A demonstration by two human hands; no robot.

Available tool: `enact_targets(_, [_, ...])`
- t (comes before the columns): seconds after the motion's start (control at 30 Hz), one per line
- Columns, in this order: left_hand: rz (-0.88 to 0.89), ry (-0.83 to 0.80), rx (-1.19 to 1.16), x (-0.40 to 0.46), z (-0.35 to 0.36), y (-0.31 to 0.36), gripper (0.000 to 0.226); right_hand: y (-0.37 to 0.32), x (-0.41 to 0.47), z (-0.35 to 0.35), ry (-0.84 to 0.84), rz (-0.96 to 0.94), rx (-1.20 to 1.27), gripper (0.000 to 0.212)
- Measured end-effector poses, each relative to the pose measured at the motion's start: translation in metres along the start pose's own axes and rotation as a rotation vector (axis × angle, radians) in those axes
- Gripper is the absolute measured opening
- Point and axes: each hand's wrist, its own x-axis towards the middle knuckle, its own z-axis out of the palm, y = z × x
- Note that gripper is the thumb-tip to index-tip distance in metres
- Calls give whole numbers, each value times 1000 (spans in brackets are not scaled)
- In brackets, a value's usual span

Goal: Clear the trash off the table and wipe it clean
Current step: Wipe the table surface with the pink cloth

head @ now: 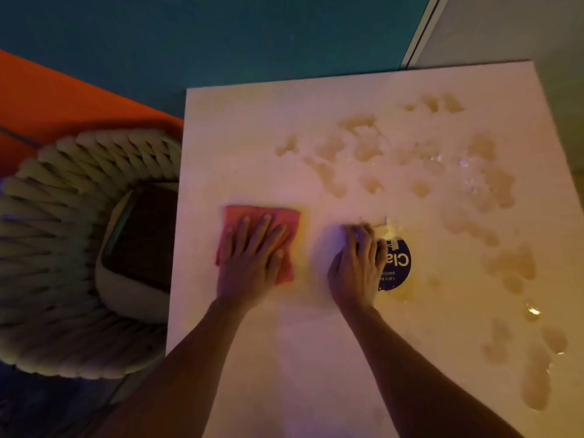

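left hand (252, 257) lies flat on the pink cloth (257, 240), pinning it to the table (316, 358); right hand (355, 263) seems curled round a dark-labelled wrapper (395, 268), likely lifting it from the spill (474, 184).

A chair (63, 248) with a thick woven rope back is seen at the left, drawn close against the table's left edge. A pale seat cushion (126, 298) is set in it, and a dark square object (142, 235) (what it is cannot be told) lies on the cushion. Teal flooring (189, 36) is seen beyond, an orange area (47, 99) at the far left, and a pale grey surface (512, 26) at the upper right.
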Motion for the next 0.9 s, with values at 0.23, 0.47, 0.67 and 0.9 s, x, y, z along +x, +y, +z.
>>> enact_targets(0.23, [-306,-9,-17,14,-6,-39,54,20,53,-24,-1,-64,-43,41])
enact_targets(0.47, [-537,-16,-116,94,-5,-51,57,40,98,-8,-55,-226,-108,39])
enact_targets(0.67, [-557,-17,-98,186,-11,-68,60,42,105,2,-30,-241,-19,46])
enact_targets(0.9, [-487,-55,-55,285,-17,-31,63,43,108,2,-24,-268,-5,53])
